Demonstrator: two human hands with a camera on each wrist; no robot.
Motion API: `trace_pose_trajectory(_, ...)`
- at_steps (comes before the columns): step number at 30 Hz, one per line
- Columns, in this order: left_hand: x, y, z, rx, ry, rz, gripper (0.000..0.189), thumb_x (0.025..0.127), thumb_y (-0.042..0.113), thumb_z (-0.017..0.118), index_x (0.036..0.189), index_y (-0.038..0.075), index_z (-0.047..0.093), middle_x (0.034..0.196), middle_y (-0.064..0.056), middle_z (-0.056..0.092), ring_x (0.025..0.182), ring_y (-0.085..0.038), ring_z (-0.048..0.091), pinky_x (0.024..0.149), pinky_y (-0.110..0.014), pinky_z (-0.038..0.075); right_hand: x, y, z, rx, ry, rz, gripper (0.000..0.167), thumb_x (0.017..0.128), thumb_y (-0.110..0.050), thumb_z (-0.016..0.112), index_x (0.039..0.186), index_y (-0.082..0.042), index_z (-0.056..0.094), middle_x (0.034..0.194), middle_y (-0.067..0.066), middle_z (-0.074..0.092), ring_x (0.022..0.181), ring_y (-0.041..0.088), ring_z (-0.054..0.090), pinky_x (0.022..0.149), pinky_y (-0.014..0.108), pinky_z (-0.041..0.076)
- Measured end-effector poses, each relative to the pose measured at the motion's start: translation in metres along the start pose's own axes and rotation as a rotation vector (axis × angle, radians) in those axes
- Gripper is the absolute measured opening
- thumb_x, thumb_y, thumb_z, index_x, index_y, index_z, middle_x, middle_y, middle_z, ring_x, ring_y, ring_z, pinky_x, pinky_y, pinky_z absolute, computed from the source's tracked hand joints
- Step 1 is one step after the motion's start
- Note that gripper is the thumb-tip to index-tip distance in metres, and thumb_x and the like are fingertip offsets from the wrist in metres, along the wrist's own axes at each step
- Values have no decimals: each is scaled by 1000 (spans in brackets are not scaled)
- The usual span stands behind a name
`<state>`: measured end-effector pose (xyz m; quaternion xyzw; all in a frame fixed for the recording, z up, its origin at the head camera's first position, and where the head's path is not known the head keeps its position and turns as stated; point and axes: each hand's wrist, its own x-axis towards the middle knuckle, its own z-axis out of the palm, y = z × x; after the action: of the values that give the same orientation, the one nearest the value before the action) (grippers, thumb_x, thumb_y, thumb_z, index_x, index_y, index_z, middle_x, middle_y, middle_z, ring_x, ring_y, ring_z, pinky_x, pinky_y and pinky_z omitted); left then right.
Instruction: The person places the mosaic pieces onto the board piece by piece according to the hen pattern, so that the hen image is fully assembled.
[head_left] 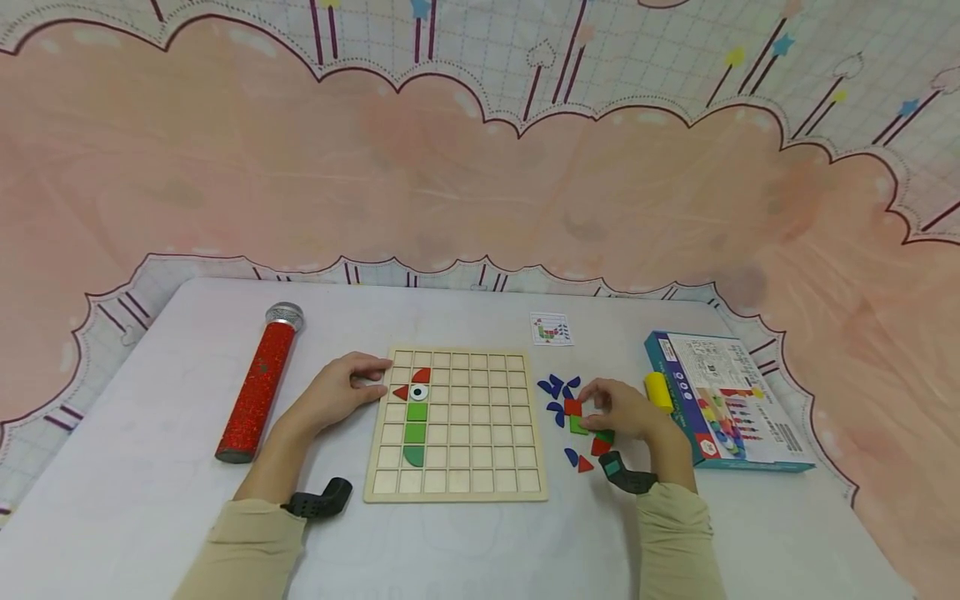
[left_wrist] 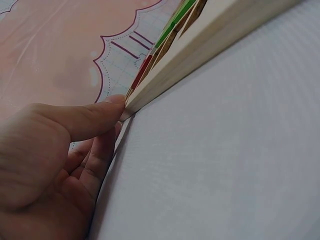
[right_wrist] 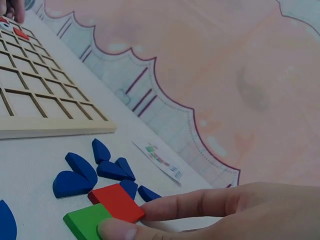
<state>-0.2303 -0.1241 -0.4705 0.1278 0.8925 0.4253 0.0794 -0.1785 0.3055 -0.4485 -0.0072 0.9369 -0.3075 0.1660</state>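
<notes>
A wooden grid board (head_left: 456,498) lies flat on the white table. My left hand (head_left: 341,392) touches its upper left edge with thumb and fingertips. One column holds green tiles (head_left: 415,432), with a round eye tile (head_left: 418,392) above them; a red curved tile (head_left: 422,375) and red triangle (head_left: 401,392) sit by the eye. Right of the board, my right hand (head_left: 622,408) is over loose tiles. In the right wrist view, the index fingertip meets a red square (right_wrist: 117,202), and the thumb overlaps a green square (right_wrist: 86,222). Blue curved pieces (right_wrist: 75,182) lie beside them.
A small picture card (head_left: 551,329) lies behind the loose tiles. A flat box (head_left: 750,417) with a yellow cylinder (head_left: 657,392) against it stands at the right. To the left lies a red glittery microphone (head_left: 255,392). A red triangle (head_left: 585,463) lies nearer the front.
</notes>
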Motion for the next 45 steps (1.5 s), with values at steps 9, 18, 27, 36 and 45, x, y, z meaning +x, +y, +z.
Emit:
trace_pose_trajectory(9, -1, 0, 0, -9, 2, 9, 42, 86, 12, 67, 127, 7, 60, 119, -13, 59, 101, -23, 56, 85, -35, 47, -1, 3, -4, 32, 4, -15, 38, 79, -27, 77, 108, -11, 60, 88, 6, 51, 84, 20, 47, 71, 29, 42)
trace_pose_trajectory(18, 1, -2, 0, 2, 9, 9, 41, 86, 13, 68, 127, 8, 61, 118, -12, 59, 101, -22, 55, 85, -33, 47, -2, -1, -5, 6, -35, -11, 29, 76, -25, 80, 99, -13, 66, 97, 5, 57, 94, 21, 48, 83, 34, 46)
trace_pose_trajectory(27, 1, -1, 0, 3, 1, -6, 42, 87, 15, 67, 127, 8, 60, 118, -13, 59, 101, -22, 55, 87, -36, 48, -1, -3, -4, -19, -53, -24, 26, 77, -22, 78, 97, -11, 66, 86, 4, 57, 85, 20, 48, 75, 29, 44)
trace_pose_trajectory(36, 1, 1, 0, -12, -16, -24, 43, 88, 17, 67, 129, 10, 59, 120, -12, 58, 102, -23, 54, 88, -36, 47, -7, -5, -6, -17, -48, -12, 24, 77, -20, 79, 94, -12, 64, 84, 3, 59, 83, 19, 50, 74, 28, 44)
trace_pose_trajectory(45, 1, 1, -1, -9, -14, -16, 42, 87, 15, 68, 128, 9, 60, 118, -11, 59, 99, -22, 53, 83, -31, 45, -6, -5, -7, 25, -41, -15, 18, 81, -17, 75, 94, -10, 65, 84, 3, 61, 80, 18, 52, 76, 28, 47)
